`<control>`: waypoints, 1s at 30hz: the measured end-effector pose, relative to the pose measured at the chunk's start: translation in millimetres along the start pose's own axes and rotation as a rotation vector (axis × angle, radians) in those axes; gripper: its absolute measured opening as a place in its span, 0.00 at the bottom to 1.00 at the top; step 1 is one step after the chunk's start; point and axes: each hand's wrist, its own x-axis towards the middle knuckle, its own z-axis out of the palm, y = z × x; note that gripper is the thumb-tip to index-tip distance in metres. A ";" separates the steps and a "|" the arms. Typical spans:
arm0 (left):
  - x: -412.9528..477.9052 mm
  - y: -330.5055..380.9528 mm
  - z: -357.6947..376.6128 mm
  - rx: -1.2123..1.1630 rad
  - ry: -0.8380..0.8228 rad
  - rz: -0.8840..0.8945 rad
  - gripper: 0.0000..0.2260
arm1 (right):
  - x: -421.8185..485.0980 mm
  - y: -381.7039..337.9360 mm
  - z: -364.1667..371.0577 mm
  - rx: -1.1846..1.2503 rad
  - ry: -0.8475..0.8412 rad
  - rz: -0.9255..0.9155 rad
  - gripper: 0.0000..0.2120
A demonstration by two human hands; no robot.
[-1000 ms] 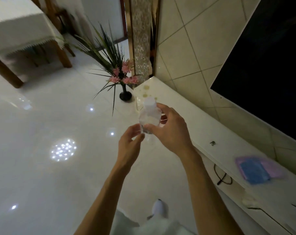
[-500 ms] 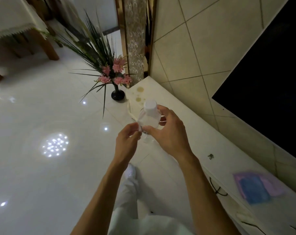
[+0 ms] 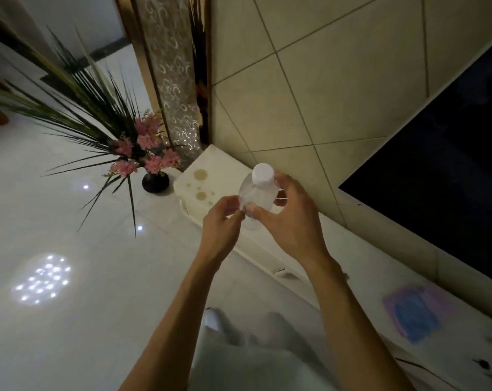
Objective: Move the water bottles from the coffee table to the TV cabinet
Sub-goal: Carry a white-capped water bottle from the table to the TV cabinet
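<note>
Clear plastic, the water bottle (image 3: pixel 256 197) is gripped upright by the right hand (image 3: pixel 291 221) and pinched by the left hand (image 3: pixel 221 221), above the TV cabinet (image 3: pixel 318 249), probably ready for setting down.

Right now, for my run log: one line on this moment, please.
phase: carrying | water bottle: capped, upright, above TV cabinet, not yet set down | hands: left hand and right hand both holding bottle

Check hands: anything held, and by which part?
Both hands hold one clear water bottle, upright: right hand wraps its body below the white cap; left hand fingers pinch its lower side.
</note>
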 end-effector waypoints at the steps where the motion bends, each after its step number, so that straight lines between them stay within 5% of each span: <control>1: 9.1 0.8 -0.4 0.005 -0.010 -0.009 0.13 | 7.3 -0.4 3.0 0.002 0.004 0.008 0.32; 22: 250.9 42.3 23.7 0.221 -0.120 -0.146 0.14 | 248.3 47.5 41.8 0.141 -0.068 0.231 0.35; 30: 343.4 2.7 49.1 0.322 -0.265 -0.169 0.16 | 318.7 105.8 88.6 0.130 -0.047 0.442 0.35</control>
